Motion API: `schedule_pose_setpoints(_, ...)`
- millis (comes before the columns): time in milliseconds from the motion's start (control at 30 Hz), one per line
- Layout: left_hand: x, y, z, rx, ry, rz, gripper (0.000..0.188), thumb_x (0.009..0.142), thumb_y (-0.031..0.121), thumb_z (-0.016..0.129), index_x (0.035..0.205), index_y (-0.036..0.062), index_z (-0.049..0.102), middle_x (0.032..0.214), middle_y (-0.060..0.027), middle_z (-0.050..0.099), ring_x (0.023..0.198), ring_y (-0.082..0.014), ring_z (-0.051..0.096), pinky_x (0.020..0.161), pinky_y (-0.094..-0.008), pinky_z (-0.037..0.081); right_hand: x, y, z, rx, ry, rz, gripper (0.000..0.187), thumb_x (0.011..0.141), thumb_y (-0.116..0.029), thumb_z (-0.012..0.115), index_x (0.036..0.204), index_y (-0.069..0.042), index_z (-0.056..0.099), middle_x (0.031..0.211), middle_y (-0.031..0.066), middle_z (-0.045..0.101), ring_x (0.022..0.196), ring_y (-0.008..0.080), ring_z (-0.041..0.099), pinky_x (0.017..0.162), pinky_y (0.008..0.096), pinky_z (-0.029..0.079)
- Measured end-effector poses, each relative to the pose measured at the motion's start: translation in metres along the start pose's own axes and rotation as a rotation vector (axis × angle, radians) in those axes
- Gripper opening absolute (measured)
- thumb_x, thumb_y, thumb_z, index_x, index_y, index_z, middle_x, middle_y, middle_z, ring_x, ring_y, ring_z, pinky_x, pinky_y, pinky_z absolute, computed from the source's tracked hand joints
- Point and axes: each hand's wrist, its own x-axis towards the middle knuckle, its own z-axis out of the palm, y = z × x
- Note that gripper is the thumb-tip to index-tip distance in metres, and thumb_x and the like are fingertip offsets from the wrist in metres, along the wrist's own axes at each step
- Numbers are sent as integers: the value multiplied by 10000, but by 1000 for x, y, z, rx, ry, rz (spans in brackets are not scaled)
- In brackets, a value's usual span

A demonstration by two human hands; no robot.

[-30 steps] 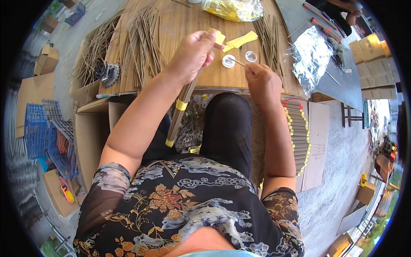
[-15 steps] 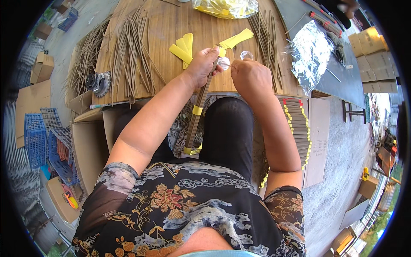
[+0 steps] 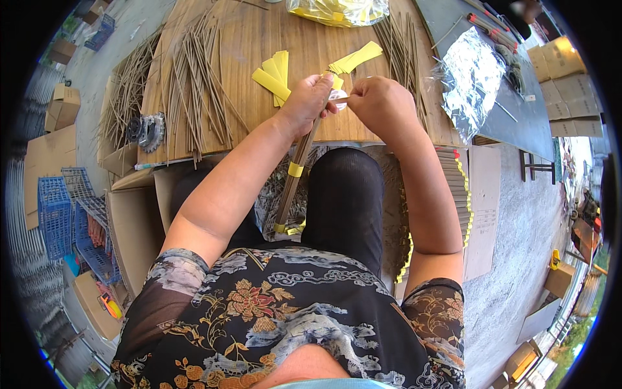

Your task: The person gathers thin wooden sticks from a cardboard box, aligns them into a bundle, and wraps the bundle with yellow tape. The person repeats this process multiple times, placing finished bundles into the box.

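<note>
My left hand (image 3: 307, 104) is wrapped round the upper part of a slim bundle of thin brown sticks (image 3: 300, 154), which slants down between my knees. Yellow paper bands circle the bundle at its middle and near its lower end, and yellow paper also shows at the top by my thumb. My right hand (image 3: 383, 107) is closed in a pinch just right of the bundle. From its fingertips a short, thin brownish piece, too small to name, reaches toward a small whitish round thing (image 3: 337, 97) beside my left fingers.
Yellow paper strips (image 3: 275, 76) lie fanned on the wooden table (image 3: 259, 39), with more strips (image 3: 356, 58) at right. Loose brown sticks (image 3: 201, 91) are heaped at left, near a dark toothed metal part (image 3: 153, 133). Banded bundles (image 3: 457, 185) are stacked right of my knee; silver foil (image 3: 470, 81) lies beyond.
My right hand has shifted slightly right and up, now covering the clear round thing that showed behind it. My left hand keeps its grip; the bundle's lower end has swung slightly left.
</note>
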Motion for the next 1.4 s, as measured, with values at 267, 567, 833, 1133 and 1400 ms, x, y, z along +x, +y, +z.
schedule_pose_setpoints(267,0,-2,0,-1,12,3,253,907,288,438,953,49,507,749,-27,561,558,-69,507,452,-175,382,-6,21,17,167,107,88,203,722,-262,586,698,-69,644,705,139,609,673,298,594,613,380,465)
schedule_pose_setpoints(567,0,0,1,16,8,-6,253,915,272,419,951,37,505,750,-29,566,547,-62,504,449,-167,379,-26,27,1,349,155,236,203,725,-241,591,746,-46,643,599,124,580,570,262,571,558,346,440)
schedule_pose_setpoints(833,-2,0,-2,-31,-5,10,252,908,272,440,965,37,510,739,-24,563,545,-69,509,452,-179,385,-39,52,20,900,242,300,181,745,-145,601,787,29,633,550,-2,519,489,61,445,467,214,360)
schedule_pose_setpoints(1133,-39,57,-1,-189,-50,63,284,897,289,459,964,20,525,886,-78,551,570,-90,473,480,-203,370,-59,36,4,1488,251,327,137,765,-94,607,826,27,626,556,-27,467,446,28,364,400,173,253)
schedule_pose_setpoints(1400,-101,106,10,-402,-350,122,367,919,314,393,1040,-22,478,912,-75,492,512,-71,382,444,-190,296,-74,-18,-21,1759,174,97,104,791,-59,565,816,24,623,533,-37,442,437,26,325,399,173,216)
